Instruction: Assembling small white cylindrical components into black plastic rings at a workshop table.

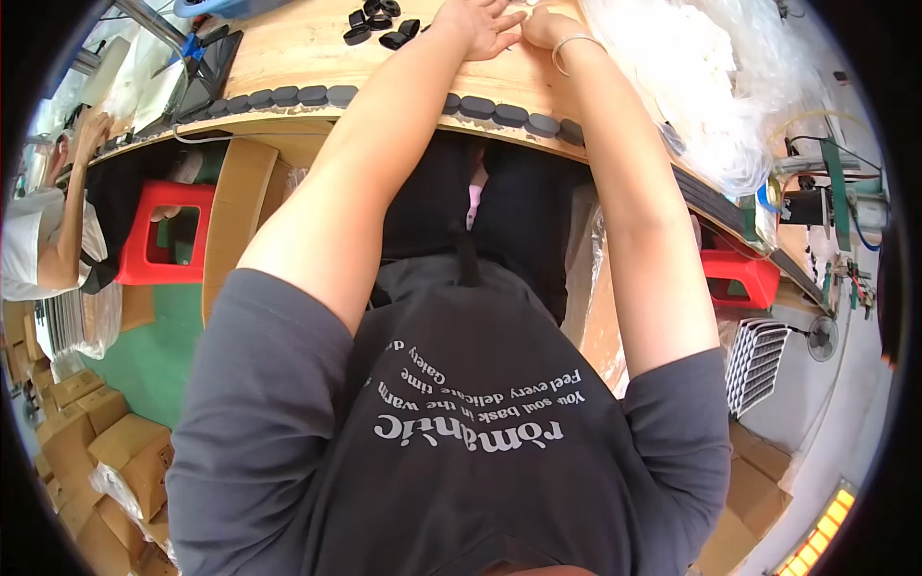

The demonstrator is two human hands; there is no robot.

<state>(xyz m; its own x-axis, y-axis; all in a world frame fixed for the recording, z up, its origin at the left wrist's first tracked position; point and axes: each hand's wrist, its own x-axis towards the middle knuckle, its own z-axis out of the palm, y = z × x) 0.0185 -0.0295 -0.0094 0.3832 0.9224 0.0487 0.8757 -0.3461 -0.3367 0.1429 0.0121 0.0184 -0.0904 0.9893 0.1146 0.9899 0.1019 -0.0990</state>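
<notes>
On the wooden workbench [288, 48], small black oval pads [379, 24] lie just beside the left hand [480, 24], fingers spread flat; probably light, rubbery, pinchable by their edges. Right hand [543, 24]: grip unclear.

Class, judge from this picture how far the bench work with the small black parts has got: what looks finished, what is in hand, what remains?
Looks done: a row of black oval pads lined along the workbench edge. In hand: the left hand and right hand meet at the top of the frame; what they hold is hidden. Seemingly left: a loose pile of black pieces beside the left hand.
</notes>
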